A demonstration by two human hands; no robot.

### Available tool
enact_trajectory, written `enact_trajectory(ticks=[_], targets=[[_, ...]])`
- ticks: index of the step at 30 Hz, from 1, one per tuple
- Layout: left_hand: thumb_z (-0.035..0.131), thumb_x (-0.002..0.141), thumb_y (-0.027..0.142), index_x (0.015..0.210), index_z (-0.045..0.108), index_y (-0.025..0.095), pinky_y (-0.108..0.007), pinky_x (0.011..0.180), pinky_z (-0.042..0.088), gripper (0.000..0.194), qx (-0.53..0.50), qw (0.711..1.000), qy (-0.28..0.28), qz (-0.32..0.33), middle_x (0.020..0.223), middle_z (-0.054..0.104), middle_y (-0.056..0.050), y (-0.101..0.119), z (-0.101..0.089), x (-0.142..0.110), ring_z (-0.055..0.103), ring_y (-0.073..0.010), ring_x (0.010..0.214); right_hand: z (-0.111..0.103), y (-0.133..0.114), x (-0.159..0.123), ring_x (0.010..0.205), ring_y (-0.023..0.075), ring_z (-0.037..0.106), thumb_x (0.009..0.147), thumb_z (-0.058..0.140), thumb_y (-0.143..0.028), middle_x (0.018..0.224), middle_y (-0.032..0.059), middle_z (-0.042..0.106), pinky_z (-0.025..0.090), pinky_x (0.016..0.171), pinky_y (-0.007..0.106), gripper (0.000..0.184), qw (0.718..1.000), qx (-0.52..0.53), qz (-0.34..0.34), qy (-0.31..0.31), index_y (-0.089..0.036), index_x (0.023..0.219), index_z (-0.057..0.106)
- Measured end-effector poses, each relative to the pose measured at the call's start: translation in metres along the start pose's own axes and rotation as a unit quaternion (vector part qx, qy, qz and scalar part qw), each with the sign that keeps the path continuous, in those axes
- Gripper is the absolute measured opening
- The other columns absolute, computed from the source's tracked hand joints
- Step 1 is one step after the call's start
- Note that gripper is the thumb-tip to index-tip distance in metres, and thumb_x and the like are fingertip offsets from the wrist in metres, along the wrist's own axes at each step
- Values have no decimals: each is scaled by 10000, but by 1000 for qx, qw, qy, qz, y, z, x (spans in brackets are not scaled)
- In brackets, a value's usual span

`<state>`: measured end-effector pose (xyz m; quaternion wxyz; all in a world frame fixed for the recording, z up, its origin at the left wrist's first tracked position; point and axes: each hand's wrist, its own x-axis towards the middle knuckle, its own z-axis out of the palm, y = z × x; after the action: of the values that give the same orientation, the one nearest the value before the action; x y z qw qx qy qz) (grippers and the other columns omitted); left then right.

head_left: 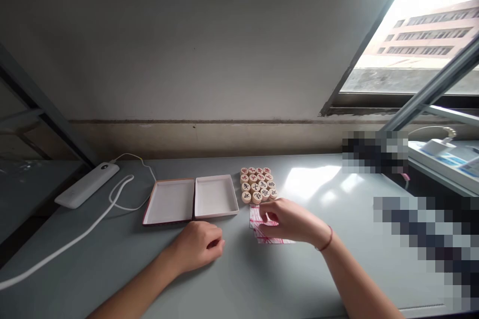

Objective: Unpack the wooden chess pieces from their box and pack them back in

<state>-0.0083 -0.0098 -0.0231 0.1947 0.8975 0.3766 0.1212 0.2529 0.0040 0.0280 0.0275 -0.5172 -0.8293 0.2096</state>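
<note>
My right hand (288, 220) is over a white paper board with pink-red lines (275, 240), its fingers and thumb pinching the paper near its left side. The board looks folded or stacked in layers, and the hand hides part of it. Just beyond lie round wooden Chinese chess pieces (256, 198), packed in a block of rows, some with red characters and some with black. My left hand (198, 246) rests on the grey table (239, 289), fingers curled in with nothing visible in them. It is in front of an open box tray (216, 197) and its matching lid half (170, 203).
A white power strip (88, 185) with a thick white cable (93, 227) lies at the left. A thin cord loops beside the box. At the back right are blurred dark patches (374, 152) and a window. A wall (205, 139) stands behind the table.
</note>
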Motion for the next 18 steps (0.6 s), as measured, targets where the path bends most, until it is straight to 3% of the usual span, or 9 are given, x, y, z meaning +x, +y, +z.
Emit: enact_trajectory(ticks=[3, 6, 11, 15, 18], targets=[[438, 804, 193, 600, 310, 186, -244, 528, 236, 241, -5, 1000, 3, 0, 543, 443, 33, 0, 0, 0, 369, -105, 522, -1, 21, 0, 555, 107, 403, 677, 663, -473, 655, -5, 564, 257, 492, 231, 321, 996, 0, 56, -67, -195, 672, 504], [443, 802, 186, 597, 315, 186, -245, 521, 236, 242, -2, 1000, 8, 1, 537, 442, 35, -1, 1, 0, 365, -103, 513, 7, 27, 2, 571, 120, 401, 610, 695, -548, 662, -6, 556, 256, 489, 242, 421, 992, -6, 86, -93, -204, 667, 460], [457, 797, 169, 588, 322, 187, -242, 499, 238, 249, -7, 999, 33, 28, 523, 418, 43, -1, 2, -2, 348, -98, 492, 9, 20, 2, 568, 108, 403, 683, 625, -385, 650, -9, 551, 271, 506, 238, 282, 991, 19, 88, -102, -200, 651, 415], [447, 814, 143, 602, 390, 189, -218, 506, 303, 224, -52, 986, 143, 73, 531, 422, 47, 5, -4, -4, 375, -91, 495, 9, 15, 2, 515, 82, 352, 663, 551, -204, 565, -37, 500, 238, 471, 225, 171, 988, 54, 79, -120, -195, 604, 391], [452, 831, 144, 677, 506, 189, -242, 620, 383, 169, -18, 967, 243, 76, 600, 494, 21, 1, -15, -4, 461, -121, 600, 10, 11, 3, 488, 73, 312, 629, 510, -129, 522, -50, 453, 216, 450, 224, 148, 987, 56, 68, -133, -189, 563, 392]])
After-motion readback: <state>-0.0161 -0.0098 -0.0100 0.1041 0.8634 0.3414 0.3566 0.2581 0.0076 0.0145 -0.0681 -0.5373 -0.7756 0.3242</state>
